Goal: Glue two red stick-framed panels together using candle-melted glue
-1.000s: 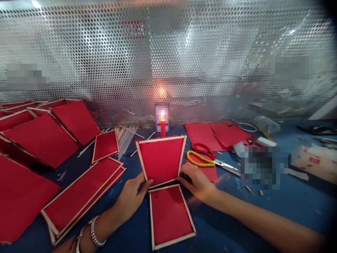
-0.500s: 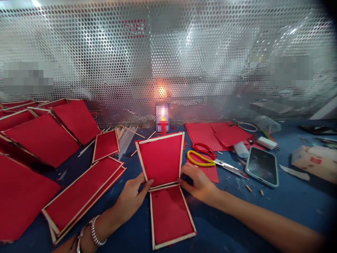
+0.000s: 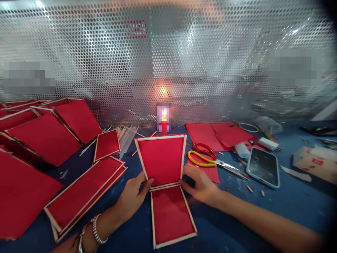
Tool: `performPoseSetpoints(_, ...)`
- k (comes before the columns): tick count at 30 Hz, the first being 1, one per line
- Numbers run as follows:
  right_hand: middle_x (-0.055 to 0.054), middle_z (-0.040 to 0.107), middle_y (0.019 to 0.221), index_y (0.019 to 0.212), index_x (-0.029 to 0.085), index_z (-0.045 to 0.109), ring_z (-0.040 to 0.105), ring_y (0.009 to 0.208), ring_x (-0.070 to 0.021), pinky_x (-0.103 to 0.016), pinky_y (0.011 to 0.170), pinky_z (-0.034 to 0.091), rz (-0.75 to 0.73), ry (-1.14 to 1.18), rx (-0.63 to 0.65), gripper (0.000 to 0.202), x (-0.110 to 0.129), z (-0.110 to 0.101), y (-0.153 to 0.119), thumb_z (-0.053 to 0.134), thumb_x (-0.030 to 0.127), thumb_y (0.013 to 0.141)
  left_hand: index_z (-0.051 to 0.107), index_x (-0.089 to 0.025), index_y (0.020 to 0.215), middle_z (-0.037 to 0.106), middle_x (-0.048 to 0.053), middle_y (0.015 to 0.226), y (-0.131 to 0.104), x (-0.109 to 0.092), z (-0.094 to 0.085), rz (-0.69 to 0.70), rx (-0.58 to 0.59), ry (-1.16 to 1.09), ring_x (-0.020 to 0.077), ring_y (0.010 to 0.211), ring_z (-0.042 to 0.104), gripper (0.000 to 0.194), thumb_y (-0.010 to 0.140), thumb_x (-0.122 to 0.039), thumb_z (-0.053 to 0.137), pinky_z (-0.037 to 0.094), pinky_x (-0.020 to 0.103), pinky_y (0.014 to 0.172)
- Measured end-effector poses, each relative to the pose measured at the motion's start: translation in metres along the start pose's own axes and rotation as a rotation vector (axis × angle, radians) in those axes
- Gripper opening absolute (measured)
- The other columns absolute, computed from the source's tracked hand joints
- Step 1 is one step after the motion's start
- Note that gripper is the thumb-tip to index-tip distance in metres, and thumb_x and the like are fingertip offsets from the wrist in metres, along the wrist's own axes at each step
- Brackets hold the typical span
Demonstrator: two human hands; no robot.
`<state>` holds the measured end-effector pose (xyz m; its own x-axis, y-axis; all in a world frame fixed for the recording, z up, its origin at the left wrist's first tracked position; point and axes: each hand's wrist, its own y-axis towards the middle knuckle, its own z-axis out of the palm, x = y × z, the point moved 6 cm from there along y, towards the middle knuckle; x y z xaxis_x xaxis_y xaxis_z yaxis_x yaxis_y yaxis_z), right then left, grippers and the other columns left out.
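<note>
Evidently, the left hand and right hand pinch the raised panel, seemingly aligning it with the near panel, which next calls for steadiness.

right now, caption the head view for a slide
Left hand and right hand hold a raised red panel behind a flat panel, scissors to the right.

Scissors, thin sticks and pale-edged red panels suggest a craft workspace
</note>
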<state>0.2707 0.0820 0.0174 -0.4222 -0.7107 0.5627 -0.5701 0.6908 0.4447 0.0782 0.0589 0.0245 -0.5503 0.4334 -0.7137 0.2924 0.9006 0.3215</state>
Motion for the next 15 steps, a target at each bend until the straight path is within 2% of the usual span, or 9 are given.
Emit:
performPoseSetpoints(5,-0.005,0.059,0.082,0.082,0.019,0.054,0.051,0.076,-0.018,-0.032,0.069,0.042,0.015,-0.001,0.014,0.009,0.0013,-0.0001,0.0007,0.049,0.012,0.078,0.054,-0.02,0.08,0.056,-0.001,0.065,0.0014,0.002,-0.0004,0.007,-0.014,0.001,0.0148,0.064,0.059,0.017,0.09,-0.027,0.043,0.046,0.023,0.063)
performPoseSetpoints(10,-0.006,0.059,0.083,0.083,0.019,0.055,0.051,0.077,-0.0185,-0.032,0.069,0.042,0.037,-0.015,0.028,0.01,-0.0012,0.0025,0.0012,0.049,0.012,0.077,0.055,-0.019,0.088,0.061,0.001,0.073,0.0013,0.0048,0.0005,-0.003,-0.001,-0.006,0.0151,0.066,0.06,0.016,0.091,-0.028,0.042,0.046,0.023,0.063)
performPoseSetpoints(15,-0.005,0.058,0.077,0.081,0.02,0.055,0.052,0.077,-0.0197,-0.033,0.07,0.042,0.04,-0.056,0.067,0.008,-0.0005,0.0054,0.0013,0.05,0.015,0.078,0.054,-0.019,0.086,0.061,-0.001,0.072,0.0022,0.0042,0.0008,-0.025,0.005,-0.015,0.0146,0.067,0.06,0.016,0.091,-0.027,0.042,0.045,0.022,0.064)
